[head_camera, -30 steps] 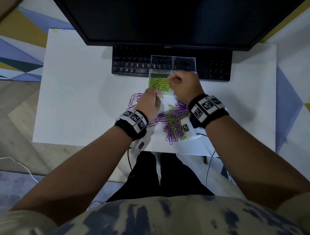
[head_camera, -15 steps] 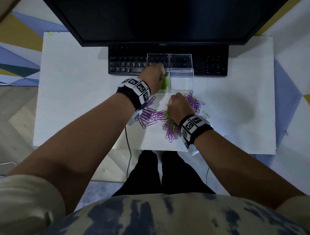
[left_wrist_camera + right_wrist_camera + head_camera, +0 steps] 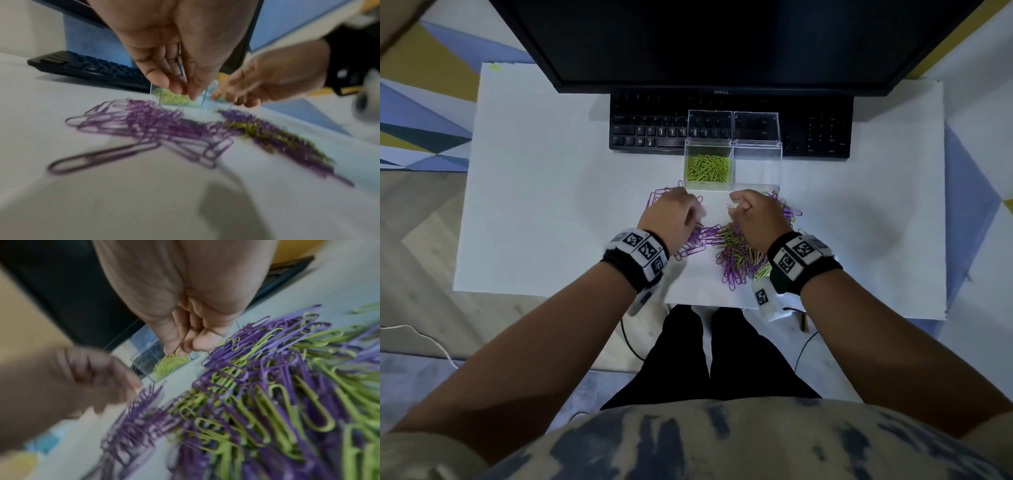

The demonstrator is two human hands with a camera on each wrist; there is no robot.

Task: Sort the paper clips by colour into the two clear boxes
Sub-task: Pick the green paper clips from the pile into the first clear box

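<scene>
Two clear boxes stand side by side in front of the keyboard, lids tipped back. The left box [image 3: 708,168] holds green clips; the right box [image 3: 756,169] looks empty. A mixed pile of purple and green clips [image 3: 738,255] lies near the table's front edge, with a purple-only heap [image 3: 697,240] to its left. My left hand [image 3: 688,209] hovers over the purple heap, fingers pointing down [image 3: 185,92], with no clip seen in them. My right hand [image 3: 739,205] is over the mixed pile's far end and pinches a green clip [image 3: 177,351] between thumb and fingers.
A black keyboard [image 3: 647,132] and a dark monitor [image 3: 709,37] stand behind the boxes. The white table [image 3: 534,192] has bare surface to the left and right of the clips. Its front edge runs just below the pile.
My left hand has pulled back from the green box to the purple heap. My right hand has stayed at the mixed pile, now lifted slightly toward the boxes.
</scene>
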